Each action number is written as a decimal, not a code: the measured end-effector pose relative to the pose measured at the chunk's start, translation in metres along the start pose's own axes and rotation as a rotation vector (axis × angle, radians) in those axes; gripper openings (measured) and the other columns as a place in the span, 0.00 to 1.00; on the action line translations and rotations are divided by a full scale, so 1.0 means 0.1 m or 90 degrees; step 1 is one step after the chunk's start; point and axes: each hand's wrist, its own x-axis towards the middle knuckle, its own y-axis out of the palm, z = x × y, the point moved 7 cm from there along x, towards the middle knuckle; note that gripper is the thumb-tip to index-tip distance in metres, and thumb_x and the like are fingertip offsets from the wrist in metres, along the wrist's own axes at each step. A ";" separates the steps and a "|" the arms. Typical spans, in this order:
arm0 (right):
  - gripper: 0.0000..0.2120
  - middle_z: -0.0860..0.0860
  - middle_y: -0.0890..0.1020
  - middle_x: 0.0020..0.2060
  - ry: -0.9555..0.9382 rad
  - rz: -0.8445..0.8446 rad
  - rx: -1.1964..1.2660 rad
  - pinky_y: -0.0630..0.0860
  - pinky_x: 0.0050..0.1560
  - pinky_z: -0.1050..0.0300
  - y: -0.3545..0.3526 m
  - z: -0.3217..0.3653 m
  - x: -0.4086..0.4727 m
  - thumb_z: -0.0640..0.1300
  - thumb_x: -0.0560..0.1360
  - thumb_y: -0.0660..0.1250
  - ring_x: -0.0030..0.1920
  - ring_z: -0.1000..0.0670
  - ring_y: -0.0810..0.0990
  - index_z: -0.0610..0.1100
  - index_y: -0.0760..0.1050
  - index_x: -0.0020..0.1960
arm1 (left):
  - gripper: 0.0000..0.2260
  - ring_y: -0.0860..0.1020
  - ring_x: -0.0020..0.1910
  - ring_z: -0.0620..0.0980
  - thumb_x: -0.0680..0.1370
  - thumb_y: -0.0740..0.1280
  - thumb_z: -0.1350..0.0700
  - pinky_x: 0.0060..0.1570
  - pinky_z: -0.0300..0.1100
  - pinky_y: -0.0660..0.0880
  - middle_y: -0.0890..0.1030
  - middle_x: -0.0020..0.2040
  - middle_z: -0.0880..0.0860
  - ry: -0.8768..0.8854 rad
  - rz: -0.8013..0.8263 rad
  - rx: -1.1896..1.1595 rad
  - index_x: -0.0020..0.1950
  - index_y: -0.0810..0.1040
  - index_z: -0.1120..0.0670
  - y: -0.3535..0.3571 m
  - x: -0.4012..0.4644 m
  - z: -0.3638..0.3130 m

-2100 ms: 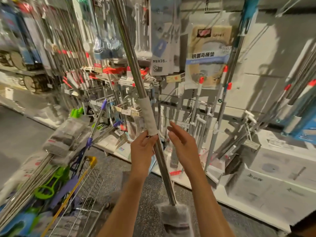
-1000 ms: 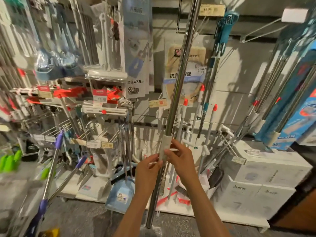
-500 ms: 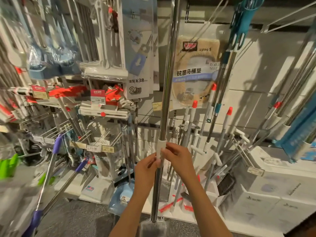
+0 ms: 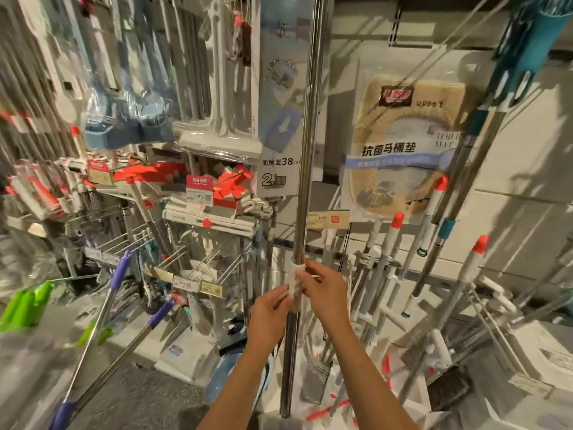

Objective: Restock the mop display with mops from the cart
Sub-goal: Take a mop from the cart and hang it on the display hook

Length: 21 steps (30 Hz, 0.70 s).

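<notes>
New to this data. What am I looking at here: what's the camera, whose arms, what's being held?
There is no robot. One wide-angle camera sits on a person's head and looks forward and down, so the two bare arms are the wearer's own. Both hands hold a shiny metal mop pole, standing nearly upright, at its white collar: the left hand from the left, the right hand from the right. Behind it is a store display wall hung with mops and brooms, a packaged toilet seat mat and price tags. Purple-handled poles lean at lower left.
</notes>
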 end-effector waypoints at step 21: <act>0.14 0.57 0.83 0.50 0.092 -0.152 -0.051 0.74 0.51 0.73 0.82 -0.61 1.16 0.38 0.80 0.67 0.50 0.58 0.82 0.38 0.79 0.64 | 0.09 0.78 0.35 0.46 0.82 0.66 0.60 0.40 0.42 0.74 0.81 0.36 0.51 0.036 0.137 0.101 0.44 0.82 0.57 -0.02 1.83 0.62</act>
